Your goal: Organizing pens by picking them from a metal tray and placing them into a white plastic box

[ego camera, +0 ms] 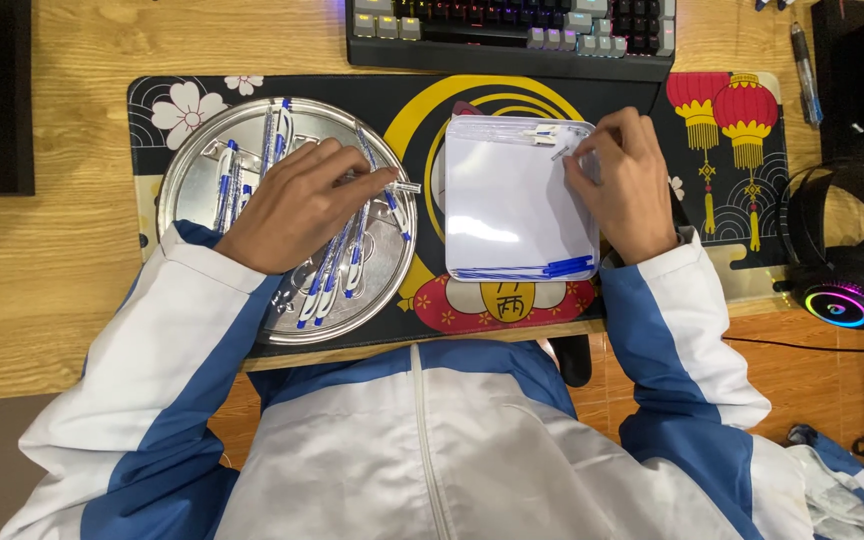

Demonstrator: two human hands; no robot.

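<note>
Round silver metal tray (pixel 184 185) of blue-white pens (pixel 337 270) is covered by left hand (pixel 297 205), a pen part pinched in its grip. White square plastic tray (pixel 512 200) is flanked by keyboard (pixel 512 35) and right hand (pixel 627 185), grip closed on a small piece at its edge.

Round silver tray (pixel 192 180) on desk mat, left side; white-and-blue pens (pixel 337 270) scattered across it, most lying roughly lengthwise toward viewer. One small clear pen part (pixel 404 187) pokes out over tray's right rim. White rectangular tray (pixel 512 200) just right of it, flat; blue refills (pixel 542 268) along near edge (few small pieces at far corner).
</note>
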